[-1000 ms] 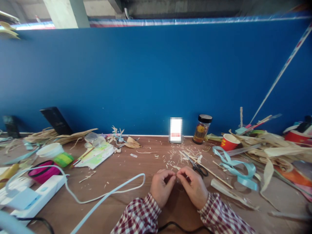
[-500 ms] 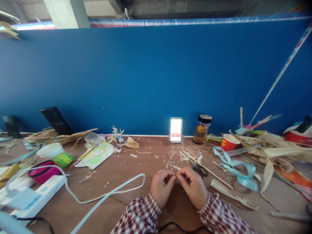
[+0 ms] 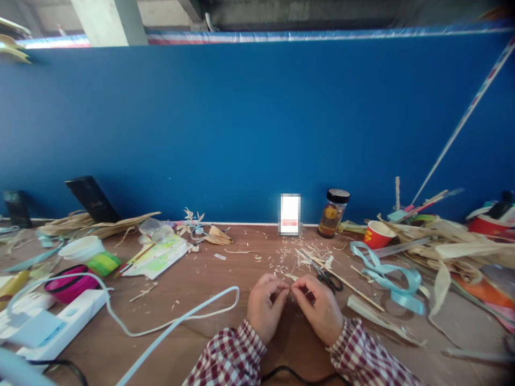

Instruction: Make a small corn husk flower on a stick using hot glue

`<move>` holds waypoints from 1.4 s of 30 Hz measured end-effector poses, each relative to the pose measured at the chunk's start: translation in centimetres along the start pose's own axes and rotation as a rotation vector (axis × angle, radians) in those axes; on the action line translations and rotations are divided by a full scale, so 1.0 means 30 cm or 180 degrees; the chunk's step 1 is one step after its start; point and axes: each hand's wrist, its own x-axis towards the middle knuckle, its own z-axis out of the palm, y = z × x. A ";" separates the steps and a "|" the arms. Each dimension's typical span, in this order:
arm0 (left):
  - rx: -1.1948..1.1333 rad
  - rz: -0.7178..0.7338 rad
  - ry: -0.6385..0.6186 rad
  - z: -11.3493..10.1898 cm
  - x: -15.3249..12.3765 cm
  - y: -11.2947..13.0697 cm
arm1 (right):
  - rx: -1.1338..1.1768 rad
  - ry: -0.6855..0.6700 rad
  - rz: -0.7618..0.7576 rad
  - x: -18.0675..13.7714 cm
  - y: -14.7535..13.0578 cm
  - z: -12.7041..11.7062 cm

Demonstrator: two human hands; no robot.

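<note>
"Where are the two hands?"

"Low in the middle, close together. The left hand (image 3: 263, 310) and the right hand (image 3: 321, 309) are both curled, with thumbs and first fingers pinched and fingertips (image 3: 290, 290) touching. Checked sleeves cover both arms, which come in from below."

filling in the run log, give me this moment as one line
hands: left and right fingertips pinched together on something too small to tell | nearest: scissors, straw scraps | surface: table
</note>
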 end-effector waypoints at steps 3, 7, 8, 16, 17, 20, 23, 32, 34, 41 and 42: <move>-0.0107 0.0061 -0.0053 -0.002 -0.003 0.001 | -0.0030 -0.0022 -0.0003 -0.002 0.002 0.001; -0.0128 -0.0059 -0.0083 0.003 -0.008 -0.004 | -0.0024 -0.0029 0.0001 -0.004 0.003 0.003; -0.0135 -0.0084 -0.0066 0.006 -0.008 -0.006 | -0.0010 -0.0029 0.0005 -0.004 0.003 0.003; -0.0474 -0.0305 -0.0082 0.018 -0.009 -0.006 | 0.0090 -0.0033 0.0057 -0.005 0.006 0.003; -0.0395 -0.0275 -0.0056 0.017 -0.009 -0.004 | 0.0088 -0.0031 0.0072 -0.005 0.006 0.003; -0.0181 -0.0203 -0.0002 0.012 -0.007 0.004 | 0.0093 -0.0050 0.0093 -0.004 0.008 0.003; -0.0204 -0.0176 -0.0036 0.008 -0.005 0.012 | 0.0115 -0.0030 0.0097 -0.004 0.009 0.003; -0.0608 -0.0478 -0.0117 0.014 -0.004 -0.012 | 0.0172 0.0014 0.0040 -0.005 -0.002 0.004; -0.0847 -0.0592 -0.0120 0.021 -0.004 -0.021 | 0.0198 0.0002 0.0027 -0.004 -0.002 0.003; -0.0781 -0.0552 -0.0145 0.021 -0.004 -0.021 | 0.0197 0.0001 0.0035 -0.005 -0.003 0.002; -0.0716 -0.0520 -0.0150 0.018 -0.004 -0.019 | 0.0194 -0.0010 0.0041 -0.005 -0.003 0.002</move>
